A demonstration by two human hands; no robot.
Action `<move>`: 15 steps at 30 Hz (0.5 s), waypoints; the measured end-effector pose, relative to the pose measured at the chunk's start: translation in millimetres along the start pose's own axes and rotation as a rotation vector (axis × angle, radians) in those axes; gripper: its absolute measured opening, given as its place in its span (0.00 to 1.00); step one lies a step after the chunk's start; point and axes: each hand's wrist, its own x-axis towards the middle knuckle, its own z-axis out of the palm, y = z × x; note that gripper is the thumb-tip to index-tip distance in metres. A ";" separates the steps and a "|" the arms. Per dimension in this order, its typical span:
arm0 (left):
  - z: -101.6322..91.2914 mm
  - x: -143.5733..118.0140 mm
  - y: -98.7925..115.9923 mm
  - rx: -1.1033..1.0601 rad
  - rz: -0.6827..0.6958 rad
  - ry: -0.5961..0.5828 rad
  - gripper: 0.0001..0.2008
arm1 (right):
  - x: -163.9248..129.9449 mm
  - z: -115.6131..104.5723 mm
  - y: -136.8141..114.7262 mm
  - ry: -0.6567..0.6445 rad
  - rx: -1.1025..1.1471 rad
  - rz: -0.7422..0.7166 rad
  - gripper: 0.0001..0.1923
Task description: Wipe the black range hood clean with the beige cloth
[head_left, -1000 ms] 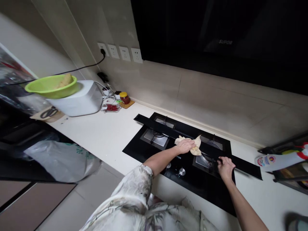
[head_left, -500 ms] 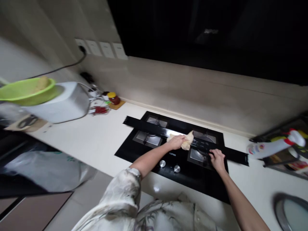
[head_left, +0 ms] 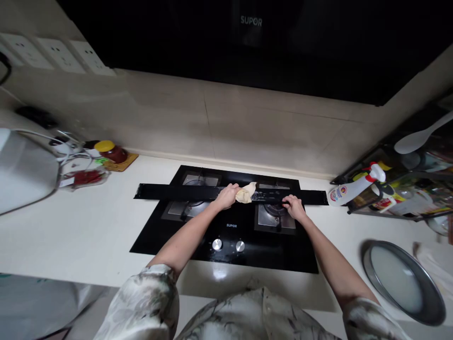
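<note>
Long black panel [head_left: 170, 192] across the hob [head_left: 198, 245], mid-wipe: left hand [head_left: 227, 195] clenched on cloth [head_left: 245, 193] at centre, right hand [head_left: 293, 207] gripping panel; right stretch unwiped.

Dim kitchen light, glare on glossy hob [head_left: 166, 233], wide-angle warp at edges, w/ soft corners.

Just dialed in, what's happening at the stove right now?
A person is wiping a long black panel laid across the gas stove. The left hand presses a beige cloth onto the panel near its middle, while the right hand grips the panel further right. A spray bottle lies on the counter past the panel's right end.
</note>
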 end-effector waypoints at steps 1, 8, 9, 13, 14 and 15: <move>0.3 -1.3 -3.9 -0.001 -0.008 -0.002 0.22 | 0.6 1.3 1.7 -0.011 0.006 -0.010 0.23; -8.7 -9.9 -46.0 0.046 -0.143 -0.055 0.16 | 22.9 21.3 31.4 -0.077 0.078 -0.154 0.15; -14.0 -15.5 -57.2 0.056 -0.184 -0.058 0.13 | 25.6 26.0 37.4 -0.077 0.079 -0.181 0.16; -42.8 -56.4 -110.4 0.092 -0.416 -0.033 0.10 | 25.3 43.5 53.5 0.008 0.056 -0.234 0.18; -50.7 -69.1 -123.8 0.095 -0.483 -0.014 0.14 | 23.1 46.9 55.2 0.040 0.053 -0.239 0.18; -58.5 -81.4 -136.5 0.094 -0.548 0.011 0.18 | 20.6 49.9 56.3 0.069 0.054 -0.245 0.19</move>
